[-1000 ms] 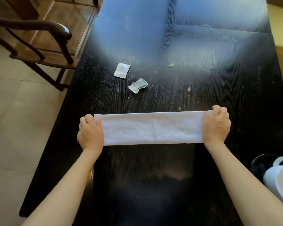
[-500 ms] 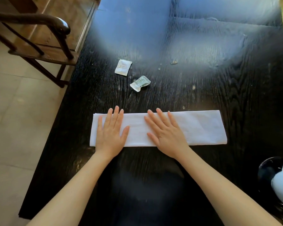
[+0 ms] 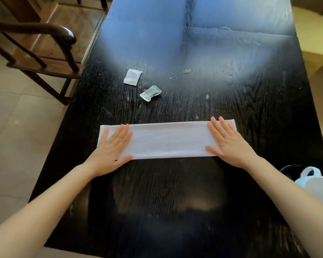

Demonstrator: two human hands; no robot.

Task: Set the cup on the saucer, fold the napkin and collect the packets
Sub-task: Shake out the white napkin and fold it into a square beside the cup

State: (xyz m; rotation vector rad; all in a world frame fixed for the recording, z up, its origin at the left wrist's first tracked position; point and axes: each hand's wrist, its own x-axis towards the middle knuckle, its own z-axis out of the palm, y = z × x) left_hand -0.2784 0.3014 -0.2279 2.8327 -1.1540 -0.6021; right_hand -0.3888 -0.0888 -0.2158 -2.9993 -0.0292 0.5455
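The napkin (image 3: 168,140) lies flat on the black wood-grain worktop (image 3: 231,94) as 1 long white strip, folded lengthwise, its long edges running left to right. It serves as the landmark for all positions below.

The left hand (image 3: 113,148) rests palm down on the left end of the napkin. Its fingers (image 3: 124,133) are extended and slightly spread, gripping nothing; the thumb lies along the napkin's near edge. The right hand (image 3: 229,144) rests palm down on the right end of the napkin. Its fingers (image 3: 219,125) are likewise extended and flat, gripping nothing, and they stop just short of the napkin's far edge. A short section of the napkin shows beyond each hand.

2 packets lie on the worktop beyond the napkin's far edge, toward its left half, and apart from each other. The flat packet (image 3: 132,76) is white and lies farther from the napkin. The crumpled packet (image 3: 151,93) is greenish and lies nearer to the napkin, touching nothing.

The cup (image 3: 313,185) is white with a loop handle and sits to the near right of the napkin, partly cut off by the frame edge. The dark saucer (image 3: 289,169) shows as a rim directly beside the cup's handle; whether the cup rests on it cannot be told.

A wooden chair (image 3: 45,51) stands on the tiled floor (image 3: 22,131), beyond the napkin's left end and clear of the worktop.
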